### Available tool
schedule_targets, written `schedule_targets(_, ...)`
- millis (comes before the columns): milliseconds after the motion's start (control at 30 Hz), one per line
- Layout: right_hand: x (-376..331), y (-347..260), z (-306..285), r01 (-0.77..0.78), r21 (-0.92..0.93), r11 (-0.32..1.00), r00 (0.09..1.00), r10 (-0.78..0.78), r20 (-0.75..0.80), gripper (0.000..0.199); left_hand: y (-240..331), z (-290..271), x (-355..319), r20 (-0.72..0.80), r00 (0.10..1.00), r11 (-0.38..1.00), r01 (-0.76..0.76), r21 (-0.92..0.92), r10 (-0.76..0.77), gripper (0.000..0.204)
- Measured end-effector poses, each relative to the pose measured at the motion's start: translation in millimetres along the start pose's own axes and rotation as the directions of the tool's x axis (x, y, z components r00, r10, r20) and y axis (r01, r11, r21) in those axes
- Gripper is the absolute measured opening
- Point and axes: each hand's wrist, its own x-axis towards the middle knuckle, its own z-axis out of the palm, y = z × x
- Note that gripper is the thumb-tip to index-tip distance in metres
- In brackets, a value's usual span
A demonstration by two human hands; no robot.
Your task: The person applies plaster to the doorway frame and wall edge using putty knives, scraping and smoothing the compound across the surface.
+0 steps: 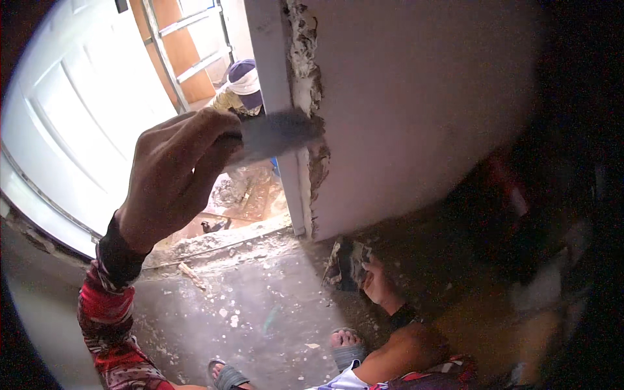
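Note:
My left hand [175, 169], raised at the doorway, is closed on a flat grey scraper blade [276, 135], blurred by motion. The blade's far end meets the rough, chipped plaster strip [316, 159] along the wall's edge beside the door frame [276, 65]. Lower down on the right, my right hand [380, 286] grips a dark flat plate [351, 266] with lumpy grey filler around its edges. Shadow hides part of that hand and plate.
A white panelled door [84, 97] stands at the left. Past the doorway a person in a cap [244, 81] is low down near a metal ladder [172, 58]. Debris lies over the threshold [227, 244]; white specks dot the grey floor [260, 325]. My sandalled feet are below.

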Motion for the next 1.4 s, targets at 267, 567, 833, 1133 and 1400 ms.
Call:
schedule_targets(267,27.9,18.0,-37.5,0.014,-0.004,1.000,0.996,-0.014,0.083,0.052,-5.8,24.1,16.4,-0.040,0.990,0.989,-0.130,0.070,0.133,0.012)
schedule_targets(567,28.3,17.8,-40.3,0.040,0.002,0.999,0.991,-0.040,0.128,0.042,-33.6,-29.1,58.2,-0.052,0.902,0.717,-0.304,0.627,0.428,0.025)
schedule_targets(833,7.9,9.0,-9.7,0.050,0.006,0.999,0.983,-0.050,0.177,0.033,-92.8,-95.5,49.4,-0.294,0.941,0.711,0.323,0.625,-0.169,0.025)
schedule_targets(1133,6.2,0.4,-27.4,0.096,-0.002,0.995,0.994,-0.096,0.058,0.041,-47.4,-49.5,27.5,-0.117,0.993,0.995,0.009,0.099,0.003,0.021)
schedule_targets(1400,2.4,-1.1,-11.2,0.050,-0.063,0.997,0.996,-0.046,0.073,0.041,-27.8,-18.7,46.0,0.118,0.940,0.945,-0.309,-0.109,0.321,0.012)
